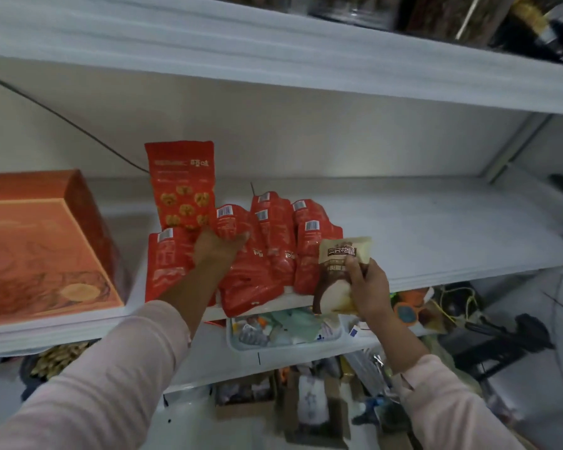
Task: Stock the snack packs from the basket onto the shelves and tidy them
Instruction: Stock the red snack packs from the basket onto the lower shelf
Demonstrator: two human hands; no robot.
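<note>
On the middle shelf [436, 228], left of centre, I count a cluster of red snack packs [273, 251] already set down. Some stand in rough rows with their barcodes up; others lie slumped, and one pokes past the near edge. A tall red pack [182, 183] leans on the far wall behind them, and an orange box [39, 241] sits at the left. So I judge the stocking well under way but the tidying barely started, with the whole right stretch of the shelf bare. I can't pick out the basket from here, so I can't tell how many packs remain. The left hand [215, 248] reaches into the cluster, its fingers curled round the near end of one red pack [229, 222], which it grips as if to straighten it. The right hand [368, 287] is closed round a beige-and-brown pack [338, 264], held upright at the shelf's near edge, just right of the red cluster and not yet set down.
</note>
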